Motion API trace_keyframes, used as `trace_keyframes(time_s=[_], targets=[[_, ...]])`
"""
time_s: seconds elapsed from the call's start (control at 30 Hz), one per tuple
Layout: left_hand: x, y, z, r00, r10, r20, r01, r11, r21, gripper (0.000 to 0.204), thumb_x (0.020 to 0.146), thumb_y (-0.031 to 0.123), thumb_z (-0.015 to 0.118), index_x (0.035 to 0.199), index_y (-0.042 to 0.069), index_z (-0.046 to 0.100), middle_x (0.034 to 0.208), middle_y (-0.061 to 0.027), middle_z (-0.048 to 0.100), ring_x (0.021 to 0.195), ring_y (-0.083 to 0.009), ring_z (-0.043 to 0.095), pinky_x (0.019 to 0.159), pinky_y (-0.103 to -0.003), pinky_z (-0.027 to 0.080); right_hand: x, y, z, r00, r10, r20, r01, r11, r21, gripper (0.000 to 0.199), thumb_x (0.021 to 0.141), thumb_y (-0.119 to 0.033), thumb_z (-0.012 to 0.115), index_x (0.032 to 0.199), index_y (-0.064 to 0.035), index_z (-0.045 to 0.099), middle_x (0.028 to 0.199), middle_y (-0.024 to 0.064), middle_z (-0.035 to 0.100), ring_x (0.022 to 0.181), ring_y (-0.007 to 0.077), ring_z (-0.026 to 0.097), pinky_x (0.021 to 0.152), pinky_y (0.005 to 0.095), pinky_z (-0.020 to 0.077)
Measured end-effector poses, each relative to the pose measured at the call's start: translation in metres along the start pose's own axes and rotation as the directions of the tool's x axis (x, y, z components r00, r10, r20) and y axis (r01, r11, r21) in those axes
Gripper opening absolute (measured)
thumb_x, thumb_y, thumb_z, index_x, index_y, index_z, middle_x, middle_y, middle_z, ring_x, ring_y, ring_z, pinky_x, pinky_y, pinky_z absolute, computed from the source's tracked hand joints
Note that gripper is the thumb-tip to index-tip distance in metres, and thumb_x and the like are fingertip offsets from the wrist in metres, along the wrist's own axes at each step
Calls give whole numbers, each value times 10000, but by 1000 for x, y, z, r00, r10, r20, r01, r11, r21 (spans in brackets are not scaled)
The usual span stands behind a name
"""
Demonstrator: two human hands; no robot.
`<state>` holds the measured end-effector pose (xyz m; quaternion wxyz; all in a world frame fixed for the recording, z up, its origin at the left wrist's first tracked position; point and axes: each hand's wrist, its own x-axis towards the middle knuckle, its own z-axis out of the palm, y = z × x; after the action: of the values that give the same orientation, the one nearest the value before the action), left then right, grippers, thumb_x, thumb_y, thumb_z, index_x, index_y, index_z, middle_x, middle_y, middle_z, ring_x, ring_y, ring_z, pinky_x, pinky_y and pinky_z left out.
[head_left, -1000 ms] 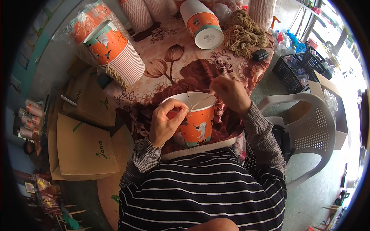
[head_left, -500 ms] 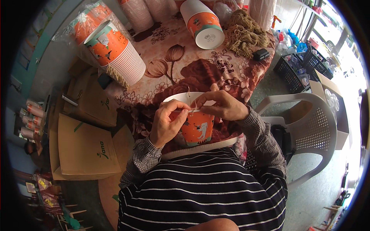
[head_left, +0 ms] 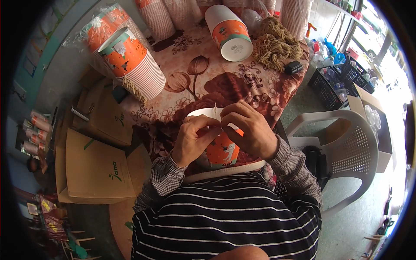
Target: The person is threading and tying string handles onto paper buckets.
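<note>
Sleeves (head_left: 293,162) seem grey checked, the garment (head_left: 225,210) striped black.

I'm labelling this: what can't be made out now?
In the head view:
Front part of the string: mostly hidden by the left hand and right hand.
Inside bottom of the orange paper bucket: hidden by its near wall.
Items in the black plastic basket: too small.
Knee: cut by the lower edge.
</note>
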<state>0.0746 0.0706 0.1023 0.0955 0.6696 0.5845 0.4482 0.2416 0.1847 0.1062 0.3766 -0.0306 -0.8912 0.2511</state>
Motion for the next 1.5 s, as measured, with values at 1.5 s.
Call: trace_keyframes(time_s=[1.5], targets=[[-61,3,-18,976,202,-78,-198,978,58,214,777,-32,670,948,88,623,868,-33,652,793,-194,612,849,-350,396,-13,30,-40,822,434,368,-353,896,-268,184,884,-220,599,972,-70,660,804,151,654,724,325,648,626,407,501]])
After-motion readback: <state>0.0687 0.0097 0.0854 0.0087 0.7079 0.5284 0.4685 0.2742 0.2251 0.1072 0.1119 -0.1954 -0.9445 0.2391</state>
